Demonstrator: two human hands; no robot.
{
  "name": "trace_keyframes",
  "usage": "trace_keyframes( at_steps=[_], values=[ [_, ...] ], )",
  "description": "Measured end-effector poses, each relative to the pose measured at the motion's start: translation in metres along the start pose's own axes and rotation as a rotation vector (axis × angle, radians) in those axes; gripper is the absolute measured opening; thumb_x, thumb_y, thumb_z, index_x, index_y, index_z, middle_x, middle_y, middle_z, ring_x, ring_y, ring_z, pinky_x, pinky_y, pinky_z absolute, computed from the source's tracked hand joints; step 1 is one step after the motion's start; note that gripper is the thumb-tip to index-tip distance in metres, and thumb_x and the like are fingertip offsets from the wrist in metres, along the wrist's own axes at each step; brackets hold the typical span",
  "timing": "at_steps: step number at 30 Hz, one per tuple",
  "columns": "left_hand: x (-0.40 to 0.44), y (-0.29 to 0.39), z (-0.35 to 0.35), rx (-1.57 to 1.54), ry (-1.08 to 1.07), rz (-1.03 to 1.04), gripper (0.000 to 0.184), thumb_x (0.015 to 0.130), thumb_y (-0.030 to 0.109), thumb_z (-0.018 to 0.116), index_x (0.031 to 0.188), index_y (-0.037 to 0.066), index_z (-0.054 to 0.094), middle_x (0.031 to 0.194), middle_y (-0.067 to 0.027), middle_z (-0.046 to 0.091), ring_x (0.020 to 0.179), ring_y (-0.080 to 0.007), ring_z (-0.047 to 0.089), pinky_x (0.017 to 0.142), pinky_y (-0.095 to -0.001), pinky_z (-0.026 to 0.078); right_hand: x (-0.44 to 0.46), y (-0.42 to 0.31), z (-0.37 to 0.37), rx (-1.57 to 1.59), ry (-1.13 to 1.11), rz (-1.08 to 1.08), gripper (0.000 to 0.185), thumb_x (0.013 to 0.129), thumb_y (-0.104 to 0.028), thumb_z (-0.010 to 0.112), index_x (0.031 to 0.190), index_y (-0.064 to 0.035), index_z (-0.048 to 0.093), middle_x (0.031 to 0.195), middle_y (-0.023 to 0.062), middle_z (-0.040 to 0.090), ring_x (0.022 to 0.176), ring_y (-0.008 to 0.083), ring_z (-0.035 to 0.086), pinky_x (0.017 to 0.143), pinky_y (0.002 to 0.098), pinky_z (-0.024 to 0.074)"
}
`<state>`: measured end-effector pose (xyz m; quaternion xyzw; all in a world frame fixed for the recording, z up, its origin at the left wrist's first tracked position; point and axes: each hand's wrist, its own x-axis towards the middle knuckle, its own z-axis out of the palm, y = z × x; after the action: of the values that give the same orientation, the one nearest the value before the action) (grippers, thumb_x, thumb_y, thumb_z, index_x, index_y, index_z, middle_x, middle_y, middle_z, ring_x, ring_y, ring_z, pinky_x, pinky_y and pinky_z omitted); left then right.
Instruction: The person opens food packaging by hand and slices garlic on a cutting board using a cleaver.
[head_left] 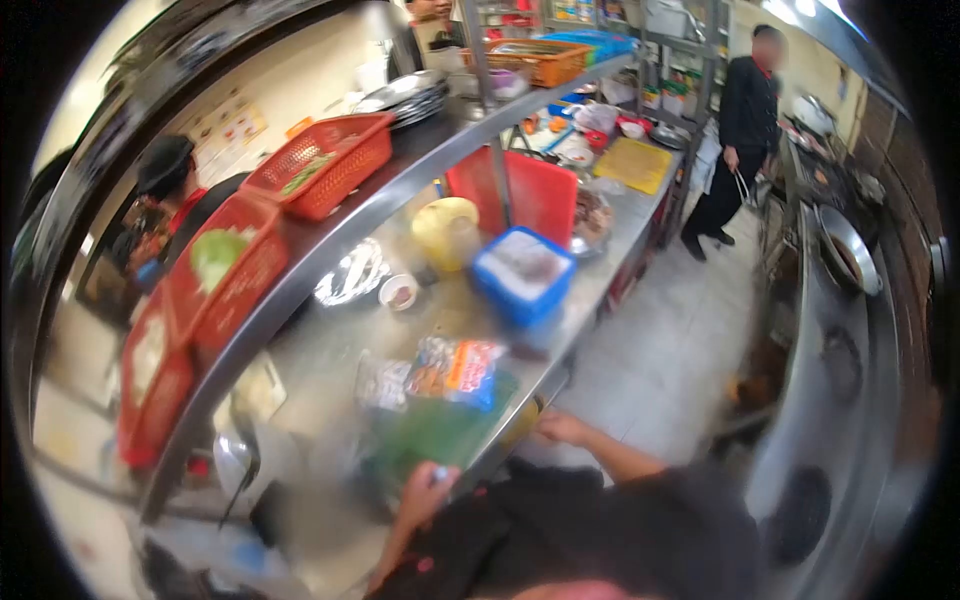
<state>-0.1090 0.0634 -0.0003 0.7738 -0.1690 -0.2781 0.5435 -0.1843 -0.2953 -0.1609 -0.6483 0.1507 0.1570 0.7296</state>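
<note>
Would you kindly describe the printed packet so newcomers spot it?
On the steel table, find the green board beyond the left hand. The packet lies at its far edge, its orange, white and blue print unlike the paler bag beside it.

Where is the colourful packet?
In the head view, the colourful packet lies just left of centre, between the flat green thing and the blue tub, with a pale packet to its left.

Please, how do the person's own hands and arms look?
The left hand and right hand look ungloved, and the forearms are bare. Above them is a dark cloth top with small reddish spots, perhaps buttons; finer details are blurred.
</note>
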Motion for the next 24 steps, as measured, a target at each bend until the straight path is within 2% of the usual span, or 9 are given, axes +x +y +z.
trace_keyframes(
  at_steps=[3, 8, 10, 13, 14, 16, 17, 19, 24],
  values=[
    [-0.044, -0.003, -0.005, 0.069, 0.031, -0.049, 0.013, 0.090, 0.010, 0.063, 0.098, 0.000, 0.059, 0.121, -0.0124, 0.066, 0.096, -0.0192, 0.065, 0.088, -0.0315, 0.048, -0.027, 0.118, -0.003, -0.234, 0.310, 0.237, 0.020, 0.087, -0.020, 0.057, 0.080, -0.0032, 0.065, 0.072, 0.0088, 0.065, 0.063, 0.0216, 0.064, 0.055, 0.0348, 0.0499],
    [-0.162, -0.082, -0.024, 0.172, 0.274, -0.066, 0.030, 0.087, 0.016, 0.066, 0.109, -0.003, 0.064, 0.117, -0.0141, 0.066, 0.098, -0.0227, 0.064, 0.088, -0.0338, 0.049, -0.121, 0.261, -0.016, -1.031, -0.146, 0.514, 0.018, 0.087, -0.020, 0.058, 0.083, -0.0046, 0.068, 0.083, 0.0119, 0.068, 0.074, 0.0269, 0.067, 0.063, 0.0406, 0.0525],
    [-0.194, -0.103, -0.022, 0.154, 0.273, -0.207, 0.041, 0.086, 0.020, 0.067, 0.119, -0.004, 0.063, 0.113, -0.0152, 0.067, 0.100, -0.0227, 0.063, 0.087, -0.0339, 0.050, -0.144, 0.281, -0.012, -1.158, -0.238, 0.415, 0.018, 0.087, -0.020, 0.058, 0.084, -0.0052, 0.069, 0.087, 0.0131, 0.070, 0.079, 0.0290, 0.068, 0.066, 0.0429, 0.0535],
    [-0.236, -0.169, -0.023, 0.182, 0.142, -0.433, 0.036, 0.085, 0.023, 0.067, 0.111, -0.002, 0.065, 0.110, -0.0168, 0.067, 0.094, -0.0257, 0.063, 0.081, -0.0348, 0.050, -0.138, 0.282, 0.002, -1.431, -0.152, -0.247, 0.018, 0.087, -0.020, 0.059, 0.086, -0.0061, 0.071, 0.094, 0.0149, 0.072, 0.085, 0.0322, 0.069, 0.071, 0.0463, 0.0551],
    [-0.240, -0.196, -0.023, 0.293, 0.053, -0.529, 0.037, 0.085, 0.027, 0.067, 0.110, -0.001, 0.066, 0.110, -0.0172, 0.066, 0.094, -0.0276, 0.063, 0.081, -0.0369, 0.050, -0.103, 0.265, 0.010, -1.233, -0.319, 0.327, 0.018, 0.085, -0.021, 0.059, 0.088, -0.0062, 0.070, 0.084, 0.0143, 0.071, 0.082, 0.0313, 0.070, 0.070, 0.0465, 0.0547],
    [-0.250, -0.248, -0.022, 0.487, -0.126, -0.642, 0.039, 0.085, 0.031, 0.068, 0.109, 0.000, 0.066, 0.111, -0.0176, 0.066, 0.095, -0.0296, 0.063, 0.081, -0.0394, 0.050, -0.084, 0.209, 0.028, -1.525, -0.276, -0.169, 0.023, 0.080, -0.022, 0.062, 0.095, -0.0055, 0.069, 0.080, 0.0139, 0.070, 0.080, 0.0304, 0.070, 0.068, 0.0425, 0.0550],
    [-0.253, -0.270, -0.021, 0.529, -0.171, -0.633, 0.039, 0.085, 0.031, 0.067, 0.109, 0.000, 0.065, 0.111, -0.0176, 0.066, 0.095, -0.0298, 0.063, 0.081, -0.0396, 0.050, -0.083, 0.141, 0.051, -1.178, -0.203, 0.160, 0.030, 0.084, -0.022, 0.061, 0.109, -0.0066, 0.069, 0.102, 0.0169, 0.069, 0.097, 0.0264, 0.068, 0.080, 0.0387, 0.0549],
    [-0.255, -0.300, -0.018, 0.555, -0.186, -0.602, 0.039, 0.085, 0.031, 0.067, 0.110, 0.000, 0.065, 0.112, -0.0176, 0.066, 0.096, -0.0301, 0.063, 0.082, -0.0401, 0.049, -0.085, 0.066, 0.076, -0.057, 0.311, 0.246, 0.031, 0.087, -0.034, 0.066, 0.102, -0.0063, 0.066, 0.087, 0.0082, 0.069, 0.075, 0.0239, 0.067, 0.064, 0.0373, 0.0536],
    [-0.228, -0.298, -0.021, 0.573, -0.150, -0.547, 0.040, 0.086, 0.031, 0.065, 0.113, 0.001, 0.064, 0.113, -0.0177, 0.066, 0.099, -0.0309, 0.063, 0.084, -0.0413, 0.048, -0.147, -0.125, 0.026, 0.414, 0.043, -0.484, 0.041, 0.094, -0.033, 0.060, 0.121, -0.0025, 0.058, 0.112, 0.0147, 0.066, 0.095, 0.0282, 0.066, 0.078, 0.0413, 0.0548]
  ],
)
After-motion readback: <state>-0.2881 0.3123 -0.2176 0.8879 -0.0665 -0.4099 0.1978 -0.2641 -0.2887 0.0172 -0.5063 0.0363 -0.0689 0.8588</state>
